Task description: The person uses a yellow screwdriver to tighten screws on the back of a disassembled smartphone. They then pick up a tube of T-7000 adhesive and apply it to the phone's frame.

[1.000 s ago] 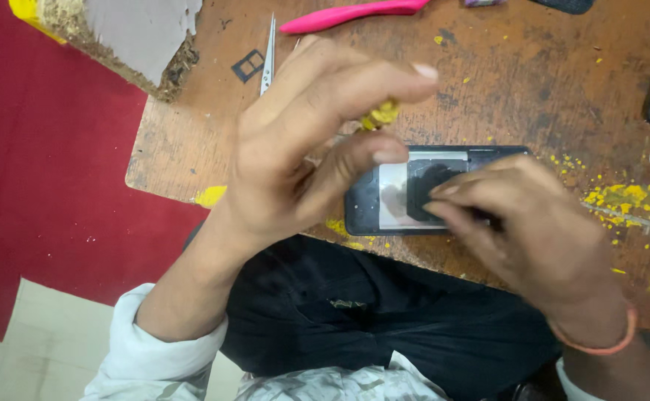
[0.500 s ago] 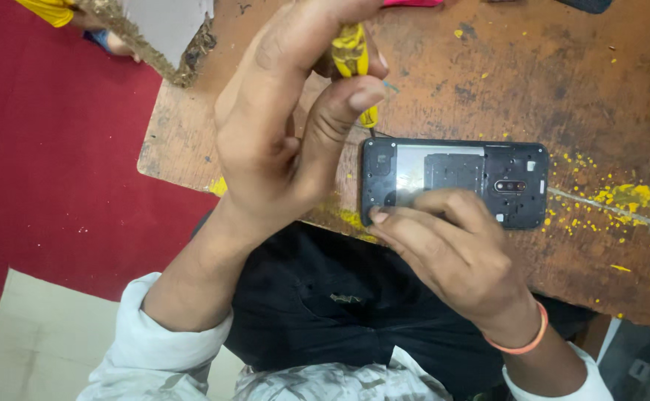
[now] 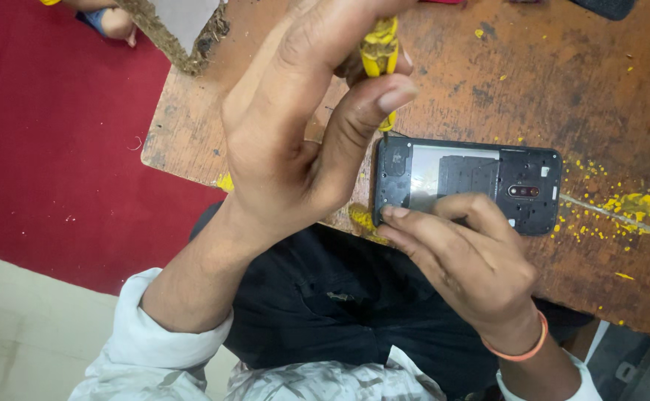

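the left hand is gripping a yellow screwdriver over the opened phone; the right hand is pinning it on the surface. back already off, inner cover remaining.

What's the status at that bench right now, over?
Left hand grips yellow screwdriver, tip at opened phone. Right hand steadies phone's near edge. Nothing blocking.

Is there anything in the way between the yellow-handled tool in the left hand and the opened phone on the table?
Nothing visible. The left hand holds the yellow-handled tool upright over the top left corner of the opened phone, its thin tip at that corner. The right hand steadies the phone's near edge, clear of that corner.
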